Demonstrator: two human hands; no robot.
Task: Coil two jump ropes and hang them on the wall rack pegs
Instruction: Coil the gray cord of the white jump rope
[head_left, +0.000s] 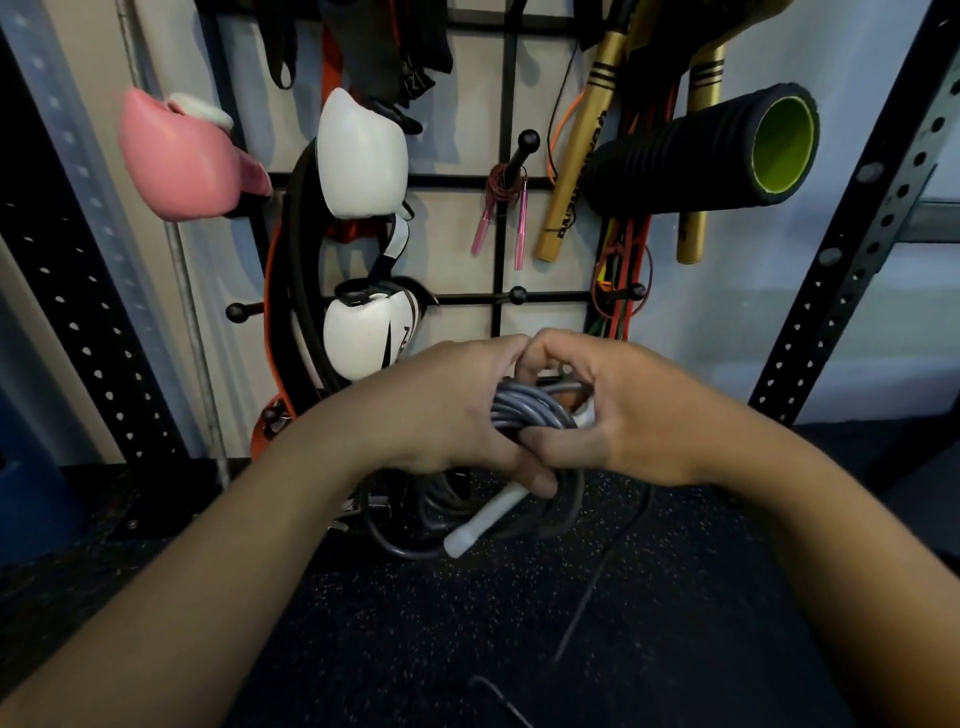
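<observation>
At centre frame, both hands, left hand (441, 410) and right hand (618, 415), clench the grey jump rope (530, 410) in a coil, white handle (483, 519) dangling. Coiling looks nearly finished; next, likely lift it onto a free peg (518, 294) just above.

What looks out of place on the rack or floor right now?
Little stands out. A thin dark cord trails loose across the floor, uncoiled. The grey rope in both hands is still bundled, not hung. The pink-handled rope already hangs on its peg.
</observation>
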